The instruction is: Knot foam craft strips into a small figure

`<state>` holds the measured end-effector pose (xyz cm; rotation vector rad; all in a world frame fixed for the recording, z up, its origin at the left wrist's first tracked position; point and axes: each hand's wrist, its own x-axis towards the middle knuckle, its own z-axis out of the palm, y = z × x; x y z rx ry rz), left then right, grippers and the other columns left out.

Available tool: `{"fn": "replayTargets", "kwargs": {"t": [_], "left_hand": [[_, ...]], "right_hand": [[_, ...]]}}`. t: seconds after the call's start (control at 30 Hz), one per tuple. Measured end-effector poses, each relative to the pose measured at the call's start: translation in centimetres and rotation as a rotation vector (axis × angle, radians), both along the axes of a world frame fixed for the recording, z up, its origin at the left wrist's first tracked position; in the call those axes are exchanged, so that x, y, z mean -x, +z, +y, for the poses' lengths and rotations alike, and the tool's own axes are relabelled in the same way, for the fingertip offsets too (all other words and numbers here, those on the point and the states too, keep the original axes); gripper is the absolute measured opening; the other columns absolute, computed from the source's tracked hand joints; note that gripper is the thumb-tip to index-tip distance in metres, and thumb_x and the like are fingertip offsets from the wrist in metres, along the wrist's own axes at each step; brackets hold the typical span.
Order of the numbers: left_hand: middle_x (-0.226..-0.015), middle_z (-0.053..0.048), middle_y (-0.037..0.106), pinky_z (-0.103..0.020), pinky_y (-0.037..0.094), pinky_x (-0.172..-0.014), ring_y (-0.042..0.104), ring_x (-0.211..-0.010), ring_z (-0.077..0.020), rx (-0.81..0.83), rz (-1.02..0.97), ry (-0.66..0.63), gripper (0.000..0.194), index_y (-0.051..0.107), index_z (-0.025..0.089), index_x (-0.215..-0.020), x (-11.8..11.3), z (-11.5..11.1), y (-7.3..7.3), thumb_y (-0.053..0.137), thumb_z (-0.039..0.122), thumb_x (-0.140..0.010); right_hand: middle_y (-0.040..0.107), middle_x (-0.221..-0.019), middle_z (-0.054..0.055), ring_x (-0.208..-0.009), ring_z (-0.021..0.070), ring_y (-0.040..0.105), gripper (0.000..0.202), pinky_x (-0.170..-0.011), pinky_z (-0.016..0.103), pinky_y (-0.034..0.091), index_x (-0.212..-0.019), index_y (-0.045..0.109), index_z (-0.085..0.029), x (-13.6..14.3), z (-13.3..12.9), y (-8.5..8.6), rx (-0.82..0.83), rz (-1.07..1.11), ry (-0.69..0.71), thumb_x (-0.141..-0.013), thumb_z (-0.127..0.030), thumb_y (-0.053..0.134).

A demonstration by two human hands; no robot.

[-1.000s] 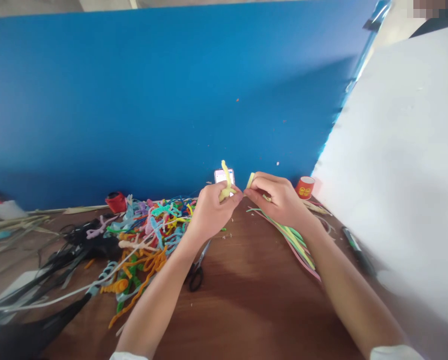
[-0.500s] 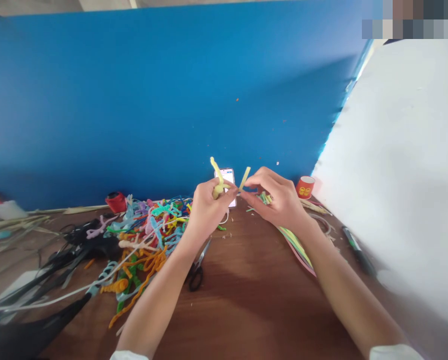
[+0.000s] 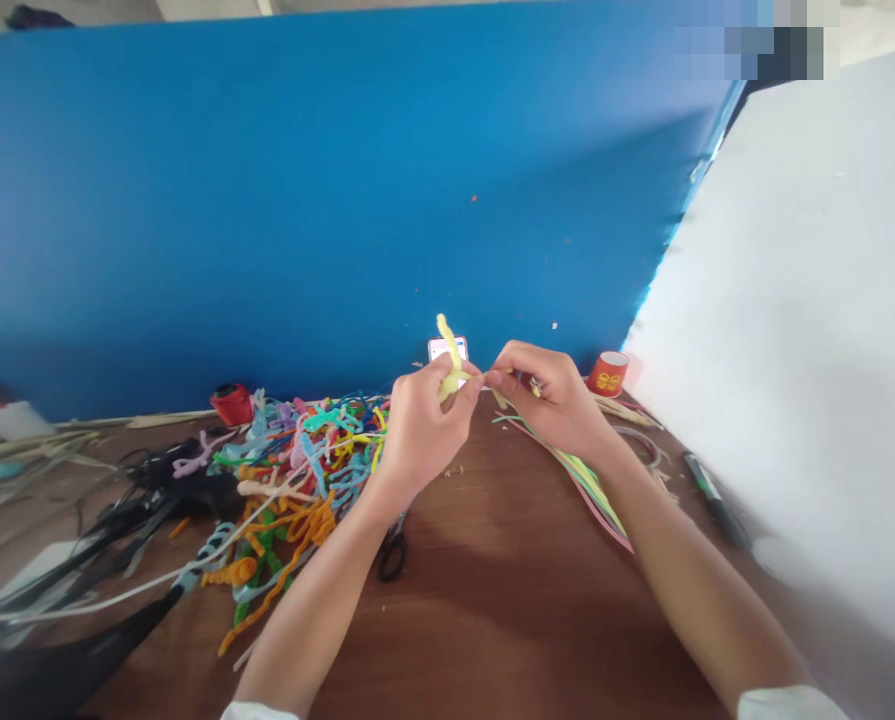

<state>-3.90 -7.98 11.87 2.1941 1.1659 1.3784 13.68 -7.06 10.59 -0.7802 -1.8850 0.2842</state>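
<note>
A fuzzy yellow pipe cleaner [image 3: 449,342] sticks up from the grip of my left hand [image 3: 428,420], its upper end free and slightly bent. My right hand [image 3: 548,398] pinches close beside it, and the fingertips of both hands nearly meet. Between them part of the yellow pipe cleaner is hidden by the fingers. Behind my left hand a phone [image 3: 448,348] with a lit screen leans against the blue panel. Scissors [image 3: 393,555] with dark handles lie under my left forearm, partly covered.
Left of my hands lies a heap of coloured pipe cleaners [image 3: 319,450] with a white cable [image 3: 192,568] across it. Loose green, yellow and pink strands [image 3: 586,480] run beneath my right forearm. A red paper cup [image 3: 609,374] and a marker [image 3: 713,500] stand and lie at right.
The free yellow end has shifted a little right and the hands are closer together. The short upright piece at my right fingers no longer shows upright.
</note>
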Motion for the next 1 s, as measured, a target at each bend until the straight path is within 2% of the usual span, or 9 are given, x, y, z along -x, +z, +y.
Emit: {"fn": "replayTargets", "kwargs": {"t": [0.13,0.23,0.3,0.4,0.5,0.6,0.7,0.83,1.0], "left_hand": [[-0.055,0.002,0.052,-0.026,0.028,-0.053,0.038,-0.05,-0.0104,-0.267,0.208,0.185,0.02,0.067,0.017,-0.085,-0.3,-0.3,-0.4,0.052,0.029,-0.091],[-0.057,0.002,0.054,-0.026,0.028,-0.053,0.039,-0.049,-0.0102,-0.284,0.206,0.201,0.02,0.067,0.017,-0.085,-0.3,-0.2,-0.6,0.052,0.029,-0.092],[-0.054,0.003,0.051,-0.025,0.028,-0.051,0.036,-0.046,-0.0089,-0.172,0.109,0.156,0.02,0.066,0.017,-0.083,-0.3,-0.1,-0.5,0.055,0.032,-0.09],[-0.049,0.006,0.043,-0.023,0.026,-0.045,0.032,-0.042,-0.0076,0.049,-0.096,0.061,0.019,0.065,0.017,-0.082,-0.1,0.1,-0.2,0.061,0.034,-0.087],[-0.05,0.006,0.043,-0.022,0.026,-0.042,0.033,-0.043,-0.0075,0.19,-0.224,-0.019,0.02,0.065,0.016,-0.081,-0.1,0.1,0.1,0.066,0.036,-0.084],[-0.053,0.004,0.049,-0.023,0.03,-0.043,0.038,-0.046,-0.0085,0.227,-0.265,-0.068,0.021,0.066,0.015,-0.08,-0.1,0.0,0.2,0.068,0.036,-0.082],[-0.055,0.002,0.052,-0.023,0.032,-0.044,0.04,-0.047,-0.0088,0.226,-0.271,-0.083,0.021,0.067,0.015,-0.079,0.0,0.0,0.2,0.067,0.036,-0.084],[-0.053,0.005,0.046,-0.022,0.027,-0.044,0.035,-0.045,-0.0075,0.172,-0.233,-0.073,0.02,0.066,0.016,-0.081,0.0,0.1,0.0,0.067,0.036,-0.084],[-0.051,0.006,0.042,-0.023,0.026,-0.047,0.032,-0.045,-0.0077,0.027,-0.105,-0.024,0.02,0.066,0.017,-0.084,-0.1,-0.3,-0.1,0.061,0.037,-0.089]], "right_hand": [[0.042,-0.059,-0.005,-0.055,0.0093,0.034,0.039,-0.053,0.027,0.027,-0.067,0.052,-0.019,0.6,-0.6,0.7,0.387,0.237,0.213,-0.095,-0.045,0.058],[0.041,-0.056,-0.005,-0.054,0.009,0.033,0.041,-0.053,0.026,0.027,-0.065,0.051,-0.019,0.8,-0.7,0.8,0.438,0.276,0.227,-0.094,-0.047,0.058],[0.048,-0.063,-0.003,-0.057,0.0097,0.039,0.033,-0.054,0.026,0.031,-0.073,0.057,-0.018,0.6,-0.7,0.6,0.333,0.208,0.135,-0.094,-0.044,0.058],[0.063,-0.09,0.003,-0.072,0.013,0.054,0.012,-0.064,0.027,0.041,-0.099,0.064,-0.02,0.3,-0.7,0.1,0.041,0.012,-0.046,-0.095,-0.028,0.056],[0.066,-0.113,0.008,-0.093,0.0183,0.062,0.03,-0.075,0.031,0.047,-0.117,0.061,-0.022,0.1,-0.7,-0.3,-0.198,-0.21,-0.145,-0.092,-0.012,0.048],[0.069,-0.113,0.009,-0.101,0.0222,0.063,0.029,-0.077,0.033,0.049,-0.116,0.062,-0.021,0.0,-0.6,-0.6,-0.376,-0.35,-0.232,-0.092,-0.011,0.047],[0.072,-0.101,0.008,-0.089,0.0207,0.064,0.02,-0.074,0.033,0.048,-0.108,0.065,-0.021,0.1,-0.5,-0.7,-0.447,-0.35,-0.254,-0.097,-0.019,0.049],[0.066,-0.078,0.004,-0.071,0.0152,0.057,0.023,-0.064,0.03,0.041,-0.082,0.064,-0.02,0.3,-0.4,-0.6,-0.306,-0.104,-0.224,-0.099,-0.029,0.051],[0.04,-0.054,-0.005,-0.051,0.0088,0.033,0.045,-0.048,0.026,0.025,-0.06,0.051,-0.019,0.9,-0.3,-0.3,0.177,0.307,-0.048,-0.092,-0.048,0.061]]}}
